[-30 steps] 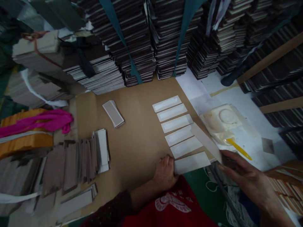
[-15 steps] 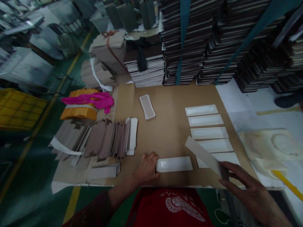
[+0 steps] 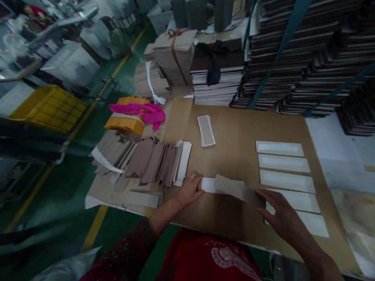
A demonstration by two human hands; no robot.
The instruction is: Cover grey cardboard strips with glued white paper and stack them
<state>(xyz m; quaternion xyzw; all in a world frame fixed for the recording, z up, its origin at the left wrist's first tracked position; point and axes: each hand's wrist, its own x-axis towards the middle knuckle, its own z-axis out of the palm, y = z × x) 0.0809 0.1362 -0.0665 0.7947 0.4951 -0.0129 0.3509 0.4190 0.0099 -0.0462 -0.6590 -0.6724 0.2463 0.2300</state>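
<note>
My left hand holds the left end of a white card strip lying on the board, thumb and fingers curled at its edge. In my right hand, pinched by its right end, is a grey-beige card strip. This strip is tilted, and its far end hangs over the white strip, covering the right part of it; whether the two touch I cannot tell. Right of them lies a column of several white card strips, the lower ones partly behind my right hand.
A small stack of cards lies mid-board. Brown folded card pieces stand in a row at the left, with a yellow bundle and pink cloth behind. Tall strapped stacks of dark boards line the back.
My right hand has brought the grey-beige strip leftward, from beside the column to over the white strip. The left hand stays at the white strip's left end. The camera view has turned.
</note>
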